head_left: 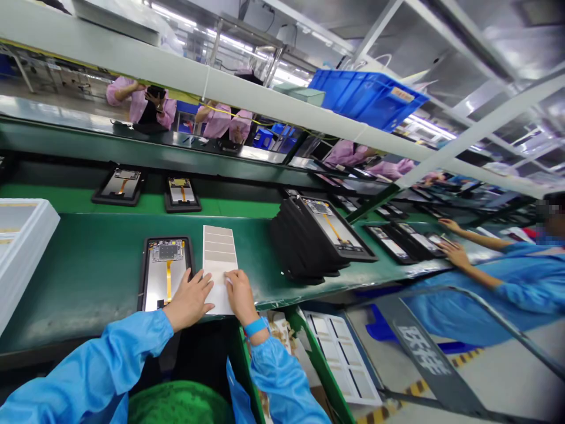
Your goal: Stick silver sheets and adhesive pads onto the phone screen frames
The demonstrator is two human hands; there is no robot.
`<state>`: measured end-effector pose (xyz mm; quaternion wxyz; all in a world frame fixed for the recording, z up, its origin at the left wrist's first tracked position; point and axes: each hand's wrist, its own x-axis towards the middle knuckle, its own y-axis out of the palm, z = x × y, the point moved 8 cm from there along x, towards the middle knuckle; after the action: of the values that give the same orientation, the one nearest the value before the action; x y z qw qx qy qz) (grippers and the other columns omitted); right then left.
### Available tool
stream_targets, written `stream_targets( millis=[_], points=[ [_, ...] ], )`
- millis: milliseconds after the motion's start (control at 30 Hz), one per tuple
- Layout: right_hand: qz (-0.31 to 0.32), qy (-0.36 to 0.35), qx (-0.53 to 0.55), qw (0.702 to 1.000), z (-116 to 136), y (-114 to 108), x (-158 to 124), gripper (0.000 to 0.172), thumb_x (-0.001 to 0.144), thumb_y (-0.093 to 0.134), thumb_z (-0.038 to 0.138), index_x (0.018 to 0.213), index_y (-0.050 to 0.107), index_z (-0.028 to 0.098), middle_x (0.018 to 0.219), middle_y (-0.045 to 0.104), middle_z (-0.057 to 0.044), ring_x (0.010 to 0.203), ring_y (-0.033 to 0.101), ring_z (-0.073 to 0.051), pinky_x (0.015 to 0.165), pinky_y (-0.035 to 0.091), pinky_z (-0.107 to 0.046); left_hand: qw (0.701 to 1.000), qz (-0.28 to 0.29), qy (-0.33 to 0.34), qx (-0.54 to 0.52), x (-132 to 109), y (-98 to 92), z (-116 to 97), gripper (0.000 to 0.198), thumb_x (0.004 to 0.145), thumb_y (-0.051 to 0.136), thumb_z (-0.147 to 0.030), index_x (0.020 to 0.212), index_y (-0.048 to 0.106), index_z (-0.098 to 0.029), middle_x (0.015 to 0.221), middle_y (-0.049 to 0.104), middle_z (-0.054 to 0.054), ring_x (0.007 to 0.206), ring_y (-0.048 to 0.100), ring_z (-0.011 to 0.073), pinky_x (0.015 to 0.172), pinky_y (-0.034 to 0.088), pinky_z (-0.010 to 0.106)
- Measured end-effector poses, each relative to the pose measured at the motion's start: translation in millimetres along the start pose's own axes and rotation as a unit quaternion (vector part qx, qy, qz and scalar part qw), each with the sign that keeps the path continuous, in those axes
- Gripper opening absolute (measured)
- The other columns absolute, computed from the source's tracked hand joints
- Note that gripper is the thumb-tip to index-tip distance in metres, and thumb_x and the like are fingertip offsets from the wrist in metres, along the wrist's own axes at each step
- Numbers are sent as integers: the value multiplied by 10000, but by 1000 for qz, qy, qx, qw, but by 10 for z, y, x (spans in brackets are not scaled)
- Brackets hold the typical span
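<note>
A white sheet with pale grey-beige strips [219, 250] lies on the green bench, right of an opened tablet [154, 288]. The tablet shows its circuit board, an orange ribbon cable and a silver panel in a black frame. My left hand [189, 299] rests over the tablet's lower right, fingers stretched out, fingertips at the sheet's left edge. My right hand [241, 296] has its fingers curled together at the sheet's right edge, pinching there. Whether a strip is between those fingertips is too small to tell.
A stack of opened tablets [318, 235] stands to the right. More tablets [183, 194] lie on the green conveyor [225, 207] behind. A white foam box [33, 235] is at the left. Below the bench stands a green bin [322, 365]. A co-worker in blue [485, 294] works at the right.
</note>
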<state>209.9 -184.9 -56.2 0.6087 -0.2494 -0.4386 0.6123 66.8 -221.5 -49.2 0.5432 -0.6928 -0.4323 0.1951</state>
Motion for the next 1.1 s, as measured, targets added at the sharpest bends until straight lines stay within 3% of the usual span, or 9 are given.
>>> stream_targets(
  millis=[167,333,433,500,567,667,867,967,1100],
  points=[
    [-28,-14,53,998,31,-67,-21,153,872,520,98,905,633,196,949,617,-70,930,601,-233,863,505,-379,1000,-1,-5,8,-49,34,20,499,945,524,-417,1394,544,-200,1497,496,127,1422,365,344,1168,192,615],
    [-42,14,137,990,71,-373,109,106,935,535,268,874,592,204,815,631,-28,742,594,-185,723,474,-311,1000,7,-6,0,-25,-3,2,502,965,478,-427,1402,534,-188,1494,498,132,1420,365,340,1168,182,622],
    [-13,25,230,973,277,-506,310,139,920,583,343,891,586,206,812,647,-19,738,608,-172,709,477,-293,1000,4,-15,-7,-4,-53,-20,484,956,503,-403,1378,551,-173,1476,513,147,1414,373,341,1171,175,629],
    [17,11,294,956,526,-483,480,154,888,625,351,923,572,210,829,651,-17,780,627,-174,733,494,-294,1000,-6,-12,-10,-35,-144,-65,491,939,541,-399,1369,550,-162,1473,510,159,1412,376,342,1177,173,628],
    [52,-13,329,943,811,-339,641,173,866,640,331,961,554,215,852,650,-13,792,633,-168,737,504,-294,1000,-28,0,-8,-132,-296,-115,501,940,547,-385,1385,524,-158,1489,488,160,1422,361,334,1189,166,614],
    [112,-50,334,935,1181,64,814,145,856,610,298,960,548,218,850,635,-2,766,621,-153,713,505,-286,998,-67,-8,0,-399,-554,-62,435,964,495,-299,1376,518,-159,1463,504,138,1420,360,302,1208,177,564],
    [185,-80,281,938,1461,835,974,96,831,571,233,924,547,227,801,631,18,749,627,-154,729,503,-300,983,-124,-128,50,-936,-800,581,389,932,435,-96,1282,591,-161,1329,583,137,1301,461,285,1153,291,547],
    [197,-67,252,945,1458,984,1018,97,821,563,194,909,541,230,780,629,22,728,625,-154,710,496,-292,977,-133,-153,64,-986,-806,811,380,941,425,-108,1271,607,-163,1321,585,145,1278,470,293,1127,324,552],
    [196,-67,238,949,1477,1011,1036,89,835,564,198,915,540,229,786,632,17,724,624,-159,701,485,-287,974,-149,-156,68,-913,-832,909,372,950,431,-140,1270,618,-174,1325,584,151,1271,473,300,1111,342,555]
  ],
)
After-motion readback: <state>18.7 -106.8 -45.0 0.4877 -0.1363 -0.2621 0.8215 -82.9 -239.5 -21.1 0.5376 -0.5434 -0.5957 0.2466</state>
